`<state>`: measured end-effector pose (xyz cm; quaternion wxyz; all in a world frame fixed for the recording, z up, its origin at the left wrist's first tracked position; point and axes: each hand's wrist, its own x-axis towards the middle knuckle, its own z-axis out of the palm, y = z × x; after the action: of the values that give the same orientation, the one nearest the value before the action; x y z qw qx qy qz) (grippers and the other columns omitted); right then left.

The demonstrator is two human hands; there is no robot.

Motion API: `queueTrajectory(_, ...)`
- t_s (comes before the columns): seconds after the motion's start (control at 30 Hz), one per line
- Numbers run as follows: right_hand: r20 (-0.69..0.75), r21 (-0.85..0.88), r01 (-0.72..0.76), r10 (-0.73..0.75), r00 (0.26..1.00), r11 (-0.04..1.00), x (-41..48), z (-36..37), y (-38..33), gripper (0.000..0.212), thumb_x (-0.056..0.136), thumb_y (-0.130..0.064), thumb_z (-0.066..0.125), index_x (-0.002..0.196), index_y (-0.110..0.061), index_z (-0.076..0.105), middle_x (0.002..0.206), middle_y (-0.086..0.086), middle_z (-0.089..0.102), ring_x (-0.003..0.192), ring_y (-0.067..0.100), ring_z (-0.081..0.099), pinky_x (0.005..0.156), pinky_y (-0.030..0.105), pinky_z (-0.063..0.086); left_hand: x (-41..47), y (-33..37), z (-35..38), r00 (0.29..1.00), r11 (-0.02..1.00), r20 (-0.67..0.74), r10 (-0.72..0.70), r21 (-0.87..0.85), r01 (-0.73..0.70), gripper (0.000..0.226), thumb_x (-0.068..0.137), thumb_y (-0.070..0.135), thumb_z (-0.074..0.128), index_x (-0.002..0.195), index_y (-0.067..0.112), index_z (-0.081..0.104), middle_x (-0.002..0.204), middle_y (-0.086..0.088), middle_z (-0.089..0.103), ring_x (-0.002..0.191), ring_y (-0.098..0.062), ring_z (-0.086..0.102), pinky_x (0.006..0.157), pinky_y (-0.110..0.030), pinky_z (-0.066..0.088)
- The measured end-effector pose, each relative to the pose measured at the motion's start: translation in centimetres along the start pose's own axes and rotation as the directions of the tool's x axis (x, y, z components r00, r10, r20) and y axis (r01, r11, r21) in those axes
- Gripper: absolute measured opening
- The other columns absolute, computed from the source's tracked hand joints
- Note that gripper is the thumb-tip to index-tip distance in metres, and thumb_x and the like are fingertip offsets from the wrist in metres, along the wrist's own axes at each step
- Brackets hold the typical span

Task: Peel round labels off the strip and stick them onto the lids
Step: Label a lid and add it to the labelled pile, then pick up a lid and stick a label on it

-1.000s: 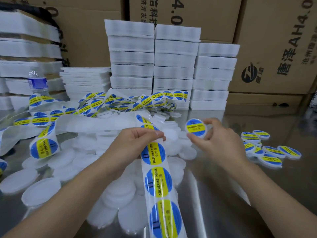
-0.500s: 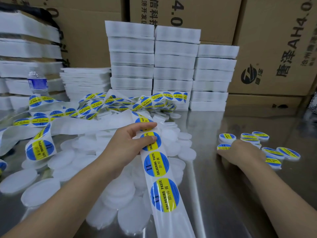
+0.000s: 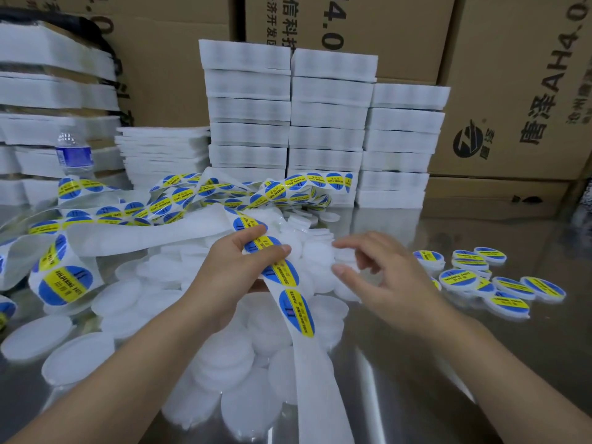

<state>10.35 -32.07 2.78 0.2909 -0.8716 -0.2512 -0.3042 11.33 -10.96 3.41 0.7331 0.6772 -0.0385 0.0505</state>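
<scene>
A long white backing strip (image 3: 296, 310) carrying round blue-and-yellow labels runs from a tangle at the back down toward me. My left hand (image 3: 237, 267) pinches the strip between thumb and fingers, right over one label. My right hand (image 3: 394, 277) hovers with loosely bent fingers over the heap of plain white lids (image 3: 230, 357); its fingertips are at a lid near the strip and grip nothing. Several labelled lids (image 3: 509, 286) lie in a group to the right.
The shiny metal table (image 3: 416, 363) holds everything. Stacks of white foam trays (image 3: 326, 123) stand behind the lids, with more at the far left. A water bottle (image 3: 74, 153) stands back left. Cardboard boxes (image 3: 512, 91) wall off the back.
My right hand carried a labelled lid to the group on the right, left it there and came back over the white lids. The strip slid further through my left hand.
</scene>
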Motion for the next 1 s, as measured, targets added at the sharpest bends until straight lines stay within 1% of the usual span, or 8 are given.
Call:
queueTrajectory(0.1, 0.121, 0.079, 0.116, -0.125, 0.985, 0.990, -0.9, 0.5, -2.0, 0.039, 0.079, -0.054, 0.052, 0.114, -0.037, 0.057, 0.082, -0.010, 0.049, 0.082, 0.002, 0.045, 0.075, 0.019, 0.037, 0.0, 0.0, 0.0, 1.000, 1.000, 0.025, -0.017, -0.003, 0.017, 0.068, 0.074, 0.005, 0.076, 0.134, 0.019, 0.049, 0.082, 0.004, 0.074, 0.070, -0.016, 0.072, 0.058, -0.024, 0.057)
queueTrajectory(0.23, 0.220, 0.121, 0.195, -0.217, 0.951, 0.973, -1.4, 1.5, -2.9, 0.048, 0.076, -0.053, 0.061, 0.121, -0.038, 0.051, 0.088, -0.014, 0.046, 0.085, 0.000, 0.043, 0.076, 0.018, 0.036, -0.3, 0.0, 0.1, 0.996, 0.999, 0.086, -0.011, 0.032, 0.009, 0.068, 0.078, 0.003, 0.072, 0.137, 0.024, 0.046, 0.102, 0.000, 0.072, 0.074, -0.018, 0.072, 0.061, -0.023, 0.057)
queueTrajectory(0.4, 0.138, 0.052, 0.247, -0.252, 0.958, 0.968, -1.6, 2.0, -3.2, 0.044, 0.075, -0.045, 0.069, 0.115, -0.028, 0.062, 0.084, -0.013, 0.046, 0.080, 0.003, 0.043, 0.070, 0.029, 0.045, -0.2, -0.3, 0.1, 0.995, 0.995, 0.094, -0.034, 0.096, 0.025, 0.063, 0.079, 0.005, 0.071, 0.130, 0.034, 0.050, 0.097, -0.003, 0.074, 0.079, -0.021, 0.071, 0.079, -0.038, 0.057)
queueTrajectory(0.5, 0.061, 0.008, 0.285, -0.285, 0.957, 0.959, -1.5, 1.9, -3.2, 0.030, 0.076, -0.035, 0.071, 0.103, -0.023, 0.070, 0.080, -0.007, 0.051, 0.075, 0.011, 0.050, 0.064, 0.035, 0.048, -0.2, -0.5, 0.2, 0.993, 0.992, 0.100, -0.063, 0.116, 0.052, 0.066, 0.077, 0.004, 0.071, 0.130, 0.034, 0.048, 0.092, 0.003, 0.073, 0.075, -0.017, 0.071, 0.074, -0.035, 0.055)
queueTrajectory(0.63, -0.026, -0.009, 0.335, -0.335, 0.942, 0.942, -1.4, 2.1, -3.1, 0.021, 0.076, -0.026, 0.074, 0.095, -0.018, 0.073, 0.075, -0.002, 0.055, 0.068, 0.016, 0.053, 0.058, 0.033, 0.047, -0.4, -0.6, 0.4, 0.991, 0.983, 0.109, -0.079, 0.175, 0.059, 0.070, 0.076, 0.007, 0.072, 0.136, 0.033, 0.045, 0.116, -0.003, 0.064, 0.086, -0.020, 0.069, 0.082, -0.038, 0.054)
queueTrajectory(0.73, -0.046, 0.000, 0.346, -0.346, 0.937, 0.938, -1.4, 2.1, -3.2, 0.019, 0.076, -0.024, 0.074, 0.095, -0.017, 0.074, 0.072, -0.002, 0.058, 0.066, 0.015, 0.052, 0.058, 0.031, 0.047, -0.5, -0.6, 0.4, 0.990, 0.982, 0.113, -0.081, 0.178, 0.060, 0.070, 0.076, 0.006, 0.071, 0.135, 0.033, 0.046, 0.116, -0.002, 0.063, 0.097, -0.023, 0.068, 0.089, -0.043, 0.054)
queueTrajectory(0.9, -0.024, 0.003, 0.326, -0.325, 0.945, 0.946, -1.6, 1.8, -3.5, 0.018, 0.077, -0.024, 0.072, 0.095, -0.020, 0.073, 0.072, -0.006, 0.062, 0.066, 0.007, 0.049, 0.060, 0.023, 0.044, -0.4, -0.5, 0.3, 0.991, 0.981, 0.107, -0.084, 0.183, 0.064, 0.066, 0.076, 0.003, 0.070, 0.132, 0.032, 0.048, 0.112, -0.003, 0.066, 0.097, -0.024, 0.068, 0.087, -0.042, 0.055)
queueTrajectory(1.0, -0.014, 0.020, 0.304, -0.304, 0.953, 0.952, -1.6, 1.6, -3.7, 0.015, 0.079, -0.024, 0.070, 0.093, -0.020, 0.073, 0.072, -0.007, 0.063, 0.065, 0.008, 0.051, 0.060, 0.021, 0.044, -0.5, -0.4, 0.3, 0.990, 0.984, 0.107, -0.090, 0.166, 0.071, 0.065, 0.077, 0.002, 0.068, 0.131, 0.031, 0.048, 0.109, -0.004, 0.067, 0.084, -0.021, 0.070, 0.071, -0.032, 0.056)
